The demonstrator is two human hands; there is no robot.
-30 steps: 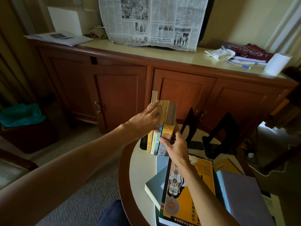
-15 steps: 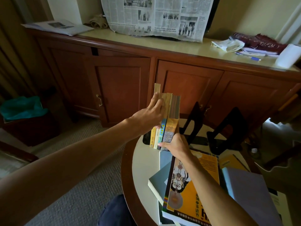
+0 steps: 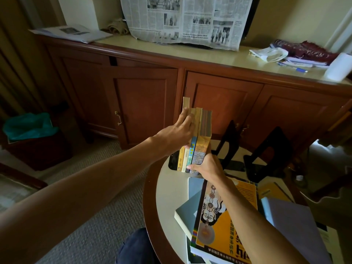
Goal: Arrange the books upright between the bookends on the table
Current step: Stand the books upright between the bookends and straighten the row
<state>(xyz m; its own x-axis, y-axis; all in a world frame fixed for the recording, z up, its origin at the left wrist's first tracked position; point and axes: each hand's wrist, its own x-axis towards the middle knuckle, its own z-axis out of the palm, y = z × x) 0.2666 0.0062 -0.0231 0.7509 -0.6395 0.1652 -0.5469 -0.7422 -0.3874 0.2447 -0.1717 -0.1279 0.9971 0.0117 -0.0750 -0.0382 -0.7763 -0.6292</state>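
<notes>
Several books (image 3: 198,141) stand upright at the far left of the round table (image 3: 167,195), against a black bookend (image 3: 173,161) mostly hidden behind them. My left hand (image 3: 177,134) presses flat on the left side of the row, near its top. My right hand (image 3: 206,164) grips the lower end of the rightmost, thickest book (image 3: 204,130). Two more black bookends (image 3: 226,141) (image 3: 270,153) stand free to the right. An orange-covered book (image 3: 226,216) lies flat on a stack of others in front.
A grey book (image 3: 297,225) and a yellow one (image 3: 272,191) lie flat at the right of the table. Behind stands a wooden sideboard (image 3: 144,103) with a newspaper (image 3: 186,20), papers and a cloth on top. A bin (image 3: 32,141) sits on the carpet at left.
The view has tilted slightly down. Both hands stay on the upright row, and the thick book now stands closer against the others.
</notes>
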